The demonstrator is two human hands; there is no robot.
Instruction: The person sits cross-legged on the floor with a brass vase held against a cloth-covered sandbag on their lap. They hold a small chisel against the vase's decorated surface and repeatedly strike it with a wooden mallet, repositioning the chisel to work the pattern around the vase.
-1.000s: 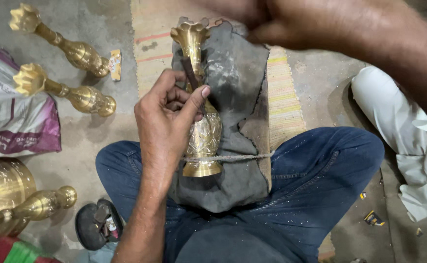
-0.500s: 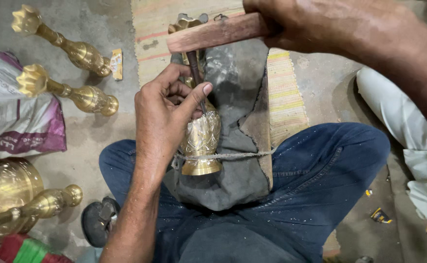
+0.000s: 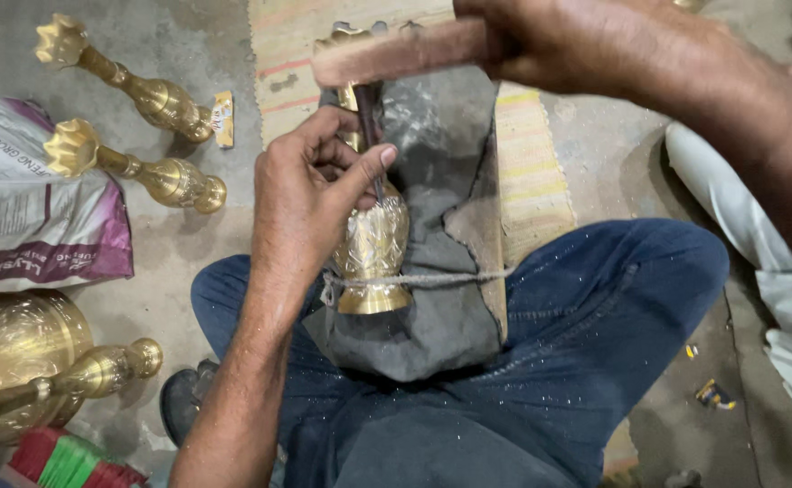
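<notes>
Person is sitting cross-legged in jeans (image 3: 595,361), a dark cloth pad (image 3: 450,298) lying across the lap. Brass vase (image 3: 373,244) is lying on the pad, base toward the body, tied down by a cord (image 3: 450,278) running across pad and vase foot.

Left hand (image 3: 310,194) is gripping a thin chisel (image 3: 371,136), fingers (image 3: 364,167) pinched together around the shaft, tip resting on the vase body. The grip is clamped on the chisel, same as half a second ago; hand has barely shifted.

Right hand (image 3: 586,45) is holding a wooden mallet (image 3: 396,54), fingers closed around the handle, head sitting over the chisel top near the vase mouth. One second ago the mallet was out of sight and only the fist showing; half a second ago it was coming in, now it is hanging lower, right above the chisel.

Left side, on the floor (image 3: 188,54): a round brass pot (image 3: 16,343), a printed sack (image 3: 34,217), further off two brass stems (image 3: 134,136) with flared tops, unmoved. Striped mat (image 3: 532,172) is lying beyond the pad. White cloth (image 3: 767,262) at right.
</notes>
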